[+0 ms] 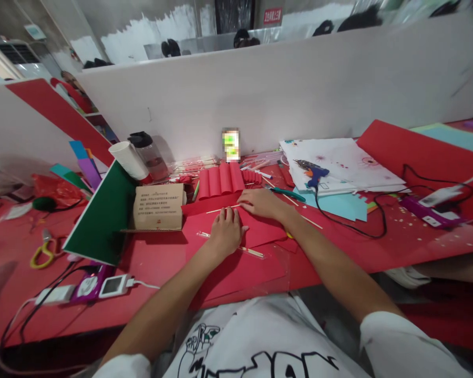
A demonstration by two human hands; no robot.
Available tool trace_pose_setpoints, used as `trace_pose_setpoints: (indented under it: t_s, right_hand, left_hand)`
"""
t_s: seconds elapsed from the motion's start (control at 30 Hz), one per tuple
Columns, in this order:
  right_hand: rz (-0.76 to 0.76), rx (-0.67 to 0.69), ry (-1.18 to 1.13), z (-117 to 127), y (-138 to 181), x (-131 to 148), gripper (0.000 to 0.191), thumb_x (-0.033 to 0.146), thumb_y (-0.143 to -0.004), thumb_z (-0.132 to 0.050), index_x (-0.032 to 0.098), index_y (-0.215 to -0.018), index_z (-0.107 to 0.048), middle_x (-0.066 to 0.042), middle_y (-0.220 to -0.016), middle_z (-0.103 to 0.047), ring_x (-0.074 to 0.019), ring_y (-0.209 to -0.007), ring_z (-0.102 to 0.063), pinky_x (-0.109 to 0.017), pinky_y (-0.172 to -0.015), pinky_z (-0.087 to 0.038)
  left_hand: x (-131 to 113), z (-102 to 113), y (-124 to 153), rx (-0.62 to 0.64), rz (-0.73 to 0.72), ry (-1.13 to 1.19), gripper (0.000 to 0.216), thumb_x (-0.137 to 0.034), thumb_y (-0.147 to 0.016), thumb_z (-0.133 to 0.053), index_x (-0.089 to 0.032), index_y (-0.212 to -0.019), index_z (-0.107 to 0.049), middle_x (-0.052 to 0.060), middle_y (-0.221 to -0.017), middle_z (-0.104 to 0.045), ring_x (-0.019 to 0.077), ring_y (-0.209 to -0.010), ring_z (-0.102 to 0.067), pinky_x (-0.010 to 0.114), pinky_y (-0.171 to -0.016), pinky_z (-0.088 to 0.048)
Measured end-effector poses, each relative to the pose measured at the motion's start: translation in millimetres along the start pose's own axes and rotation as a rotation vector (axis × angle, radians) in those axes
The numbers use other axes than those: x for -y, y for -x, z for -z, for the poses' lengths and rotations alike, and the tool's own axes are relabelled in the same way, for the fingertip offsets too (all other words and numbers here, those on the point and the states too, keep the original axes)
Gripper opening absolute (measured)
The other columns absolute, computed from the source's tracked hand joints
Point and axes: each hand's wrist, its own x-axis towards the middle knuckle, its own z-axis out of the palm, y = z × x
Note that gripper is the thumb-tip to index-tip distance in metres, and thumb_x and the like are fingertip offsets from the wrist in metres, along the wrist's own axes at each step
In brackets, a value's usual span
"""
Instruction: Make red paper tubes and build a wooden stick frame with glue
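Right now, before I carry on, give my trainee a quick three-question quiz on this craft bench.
1. True or false: both hands rest flat on the red paper sheet.
2. Which tool lies on the white paper to the right? A) stapler B) blue glue gun C) hammer
3. Fill in: the yellow-handled scissors lie at the person's far ____ side.

Key:
1. True. The left hand and right hand press on the sheet, beside a thin wooden stick.
2. B, the blue glue gun, its black cord trailing over the table.
3. Left, beyond the green board and the cardboard box.
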Motion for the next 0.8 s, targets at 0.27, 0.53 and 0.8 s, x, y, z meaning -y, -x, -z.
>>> trace_pose_setpoints:
  t_s: [0.27, 0.53, 0.8]
  right_hand:
    - [-0.45, -0.115, 0.07, 13, 24, -55, 0.035, 0.036, -0.094, -0.059, 0.018, -0.122, -0.069, -0.015, -0.118, -0.074, -0.0304, -0.107, -0.068, -0.034, -0.084, -0.048]
    - [-0.496, -0.176, 0.047, 21, -5, -77, 0.03, 0.031, -0.097, -0.052, 0.022, -0.116, -0.074, -0.012, -0.114, -0.077, -0.0286, -0.103, -0.07, -0.036, -0.087, -0.05]
    - [-0.396, 0.111, 0.2, 21, -92, -138, 0.023, 0.013, -0.091, -0.062, 0.011, -0.108, -0.077, -0.023, -0.118, -0.074, -0.0288, -0.112, -0.065, -0.04, -0.097, -0.045]
  left_hand:
    - [0, 2, 1, -0.032, -0.022, 0.014, 0.063, -0.046, -0.106, -0.039, -0.001, -0.149, -0.046, 0.03, -0.152, -0.048, 0.0385, -0.144, -0.042, 0.05, -0.113, -0.041]
    - [0, 0, -1, -0.038, -0.007, 0.028, 0.063, -0.047, -0.105, -0.04, -0.001, -0.148, -0.047, 0.029, -0.151, -0.048, 0.0379, -0.143, -0.043, 0.048, -0.113, -0.04]
    - [0, 1, 0, -0.034, -0.005, 0.02, 0.064, -0.049, -0.104, -0.044, -0.003, -0.148, -0.046, 0.028, -0.151, -0.047, 0.0372, -0.141, -0.043, 0.046, -0.111, -0.041]
